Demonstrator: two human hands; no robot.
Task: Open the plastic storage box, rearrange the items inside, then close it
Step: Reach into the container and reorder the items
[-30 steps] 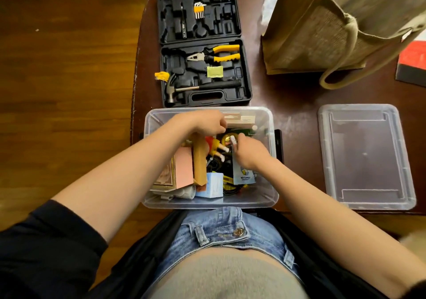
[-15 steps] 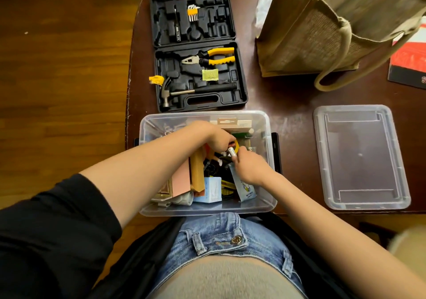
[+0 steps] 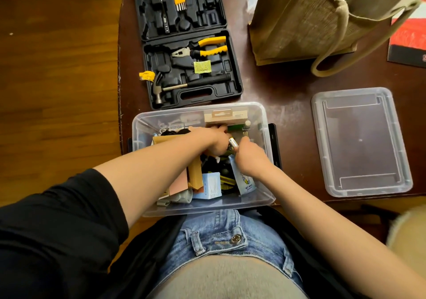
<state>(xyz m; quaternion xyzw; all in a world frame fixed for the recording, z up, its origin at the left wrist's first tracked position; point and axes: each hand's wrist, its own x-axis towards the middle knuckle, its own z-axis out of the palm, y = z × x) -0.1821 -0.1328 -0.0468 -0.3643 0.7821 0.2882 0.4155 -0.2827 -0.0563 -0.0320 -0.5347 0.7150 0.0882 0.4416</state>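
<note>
Clear plastic storage box sits open at the near table edge, right against the person's lap, packed with clutter: pink card and tan wooden piece upright on the left side, light blue small box near the front wall, white pouch with printed label front right, cardboard hang-tab package against the far wall, dark tangled items in the middle. Both hands are inside the box. Left hand is curled down into the contents; what it grips is hidden, cannot tell. Right hand is clenched around a small white cylindrical item poking out at the top of the fist. Box lid lies flat on the table to the right, well apart. Black tool case lies open just beyond the box, holding yellow-handled pliers, a hammer and hex keys. Burlap bag far right.
</note>
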